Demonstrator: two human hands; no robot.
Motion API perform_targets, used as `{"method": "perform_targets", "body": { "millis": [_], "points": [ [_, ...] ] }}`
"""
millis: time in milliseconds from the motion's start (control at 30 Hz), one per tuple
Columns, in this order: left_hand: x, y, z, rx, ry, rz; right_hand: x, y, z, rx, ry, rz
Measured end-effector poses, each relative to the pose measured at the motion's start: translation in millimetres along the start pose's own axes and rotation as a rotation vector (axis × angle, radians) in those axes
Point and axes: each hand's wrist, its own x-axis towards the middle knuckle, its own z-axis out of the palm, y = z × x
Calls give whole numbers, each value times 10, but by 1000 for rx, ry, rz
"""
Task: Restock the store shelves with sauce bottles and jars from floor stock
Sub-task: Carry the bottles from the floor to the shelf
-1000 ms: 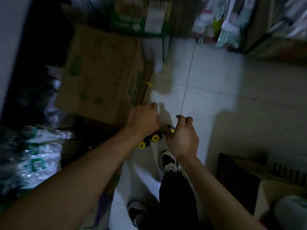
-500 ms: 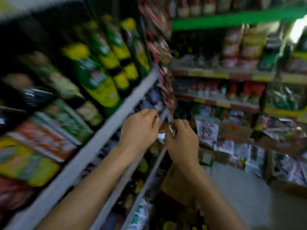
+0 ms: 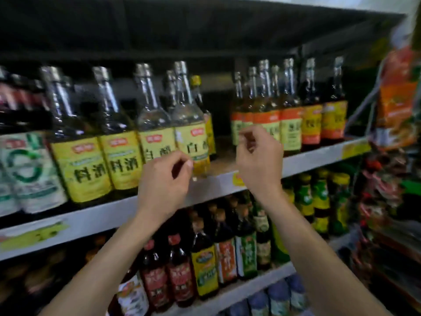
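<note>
My left hand is raised in front of the upper shelf, fingers curled. Its thumb tip lies against the lower label of a clear bottle with a yellow label that stands at the shelf's front edge. Whether the hand grips that bottle is unclear. My right hand hangs to the right of it with curled fingers and nothing visible in them. Between the hands is a bare gap on the shelf. Orange-labelled bottles stand right of the gap.
Dark yellow-labelled bottles fill the shelf to the left. The shelf below holds several dark sauce bottles and green-labelled ones. Orange packets hang at the right edge. The shelf above overhangs the bottle tops.
The view has swung up from the floor and cartons to the upper shelf. Both hands rose with it. The small yellow-capped bottles seen under them on the floor are out of sight.
</note>
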Motion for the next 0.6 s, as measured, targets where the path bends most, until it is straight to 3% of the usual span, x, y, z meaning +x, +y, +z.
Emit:
{"method": "perform_targets", "body": {
  "millis": [100, 333, 600],
  "points": [
    [163, 19, -238, 16, 75, -52, 545, -27, 335, 105, -76, 48],
    [297, -5, -639, 138, 155, -192, 1578, 183, 1135, 512, -451, 487],
    [128, -153, -1253, 302, 289, -406, 1834, 247, 1753, 548, -496, 479]
  ]
}}
